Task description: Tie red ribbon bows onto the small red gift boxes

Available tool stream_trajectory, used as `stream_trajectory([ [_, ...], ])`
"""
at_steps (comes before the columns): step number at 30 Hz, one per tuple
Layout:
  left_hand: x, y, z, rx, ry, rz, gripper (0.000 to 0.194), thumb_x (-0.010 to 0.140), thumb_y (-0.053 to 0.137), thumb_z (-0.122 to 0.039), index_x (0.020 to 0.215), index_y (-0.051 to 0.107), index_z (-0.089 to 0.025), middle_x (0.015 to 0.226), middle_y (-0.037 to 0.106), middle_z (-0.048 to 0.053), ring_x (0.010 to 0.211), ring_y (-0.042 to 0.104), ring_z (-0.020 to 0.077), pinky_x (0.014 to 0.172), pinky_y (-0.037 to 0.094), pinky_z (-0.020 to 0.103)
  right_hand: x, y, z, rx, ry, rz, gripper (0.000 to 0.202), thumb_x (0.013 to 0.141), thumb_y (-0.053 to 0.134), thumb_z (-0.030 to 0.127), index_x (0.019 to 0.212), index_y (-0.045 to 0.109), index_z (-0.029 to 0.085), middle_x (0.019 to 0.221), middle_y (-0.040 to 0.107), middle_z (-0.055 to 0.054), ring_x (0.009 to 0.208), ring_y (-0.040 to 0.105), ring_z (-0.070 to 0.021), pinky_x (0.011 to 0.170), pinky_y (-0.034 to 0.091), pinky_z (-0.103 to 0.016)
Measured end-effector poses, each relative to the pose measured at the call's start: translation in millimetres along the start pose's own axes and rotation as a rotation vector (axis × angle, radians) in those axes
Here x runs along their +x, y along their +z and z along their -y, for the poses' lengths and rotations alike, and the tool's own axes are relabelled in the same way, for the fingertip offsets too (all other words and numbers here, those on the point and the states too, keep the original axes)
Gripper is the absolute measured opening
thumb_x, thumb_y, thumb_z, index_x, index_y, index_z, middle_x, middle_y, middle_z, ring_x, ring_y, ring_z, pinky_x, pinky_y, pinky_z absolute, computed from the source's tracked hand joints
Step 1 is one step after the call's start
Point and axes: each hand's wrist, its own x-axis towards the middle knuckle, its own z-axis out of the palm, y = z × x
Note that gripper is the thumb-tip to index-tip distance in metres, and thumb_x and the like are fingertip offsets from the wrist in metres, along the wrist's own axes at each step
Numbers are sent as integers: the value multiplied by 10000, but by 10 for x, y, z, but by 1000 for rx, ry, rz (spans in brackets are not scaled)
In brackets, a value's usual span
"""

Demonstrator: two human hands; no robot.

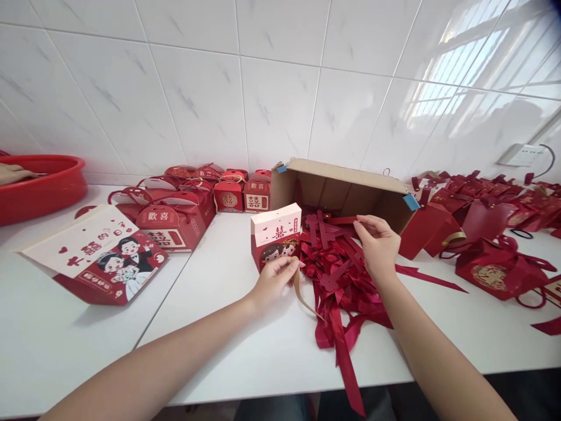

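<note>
My left hand (275, 279) pinches a narrow gold ribbon (300, 294), which droops toward the table. Just behind those fingers stands a red and cream wedding favour box (276, 234) with cartoon faces. To its right spreads a tangled heap of dark red ribbons (335, 316), some with flat red paper tags. Over the heap's right side, my right hand (377, 242) holds the end of a red ribbon (342, 220) between thumb and fingers. Behind the ribbons a brown cardboard box (346, 184) lies on its side, its opening toward me.
A larger cream and red box (109, 257) stands at left, before several folded red gift boxes (175, 219). A red plastic basin (44, 190) sits far left. More red boxes (486, 269) crowd the right side. The white table (210, 356) ends near me; a tiled wall (280, 99) backs it.
</note>
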Motion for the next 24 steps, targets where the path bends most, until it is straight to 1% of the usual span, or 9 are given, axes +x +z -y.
stream_trajectory([
  [6, -108, -17, 29, 595, 286, -189, 84, 831, 556, -302, 864, 536, -227, 497, 420, -80, 472, 393, 114, 530, 288, 244, -197, 37, 324, -102, -288, -5, 176, 798, 646, 262, 970, 665, 226, 914, 627, -48, 837, 621, -182, 756, 529, -334],
  [8, -134, -41, 9, 759, 354, -240, 134, 833, 542, -272, 962, 522, -241, 520, 422, -81, 491, 420, 126, 542, 310, 252, -268, 45, 367, -166, -421, 46, 119, 806, 640, 231, 921, 671, 245, 878, 641, -49, 830, 625, -197, 737, 520, -346],
  [11, -174, -72, -70, 881, 499, -232, 263, 861, 503, -248, 1121, 463, -237, 661, 537, -40, 609, 534, 151, 615, 411, 277, -375, 68, 350, -202, -665, 245, 181, 818, 613, 137, 918, 675, 275, 855, 688, -34, 795, 650, -189, 747, 483, -361],
  [13, -208, -82, -146, 927, 687, -202, 293, 860, 509, -218, 1150, 471, -227, 863, 614, 30, 804, 594, 182, 747, 466, 317, -448, 96, 318, -173, -804, 445, 263, 834, 577, 82, 965, 673, 289, 875, 715, -16, 785, 667, -169, 765, 455, -358],
  [15, -247, -85, -222, 973, 869, -156, 321, 846, 523, -170, 1162, 502, -228, 1078, 616, 78, 1030, 564, 222, 911, 443, 379, -520, 132, 299, -117, -889, 625, 291, 854, 550, 73, 1004, 669, 293, 901, 727, -9, 814, 675, -163, 773, 449, -351],
  [17, -285, -85, -278, 993, 938, -93, 363, 843, 514, -130, 1191, 511, -235, 1169, 608, 81, 1151, 510, 246, 999, 392, 430, -581, 165, 304, -28, -893, 721, 276, 872, 533, 91, 1005, 673, 288, 899, 730, -14, 841, 674, -165, 764, 470, -345],
  [18, -302, -86, -296, 968, 918, -59, 381, 853, 492, -116, 1215, 502, -236, 1171, 615, 79, 1160, 512, 244, 1006, 391, 435, -606, 179, 315, 26, -868, 739, 267, 877, 526, 98, 989, 679, 285, 883, 731, -16, 836, 674, -164, 752, 486, -339],
  [20, -325, -94, -315, 850, 807, -11, 402, 885, 436, -112, 1268, 460, -233, 1141, 635, 81, 1114, 560, 225, 970, 436, 407, -640, 196, 346, 124, -771, 743, 264, 879, 516, 95, 947, 693, 278, 841, 730, -16, 809, 678, -160, 725, 518, -320],
  [24, -330, -127, -339, 667, 633, -28, 358, 908, 443, -156, 1260, 467, -217, 1049, 646, 83, 919, 651, 178, 846, 520, 321, -664, 207, 394, 202, -524, 749, 217, 838, 578, 86, 868, 708, 257, 803, 719, -20, 764, 677, -155, 679, 546, -278],
])
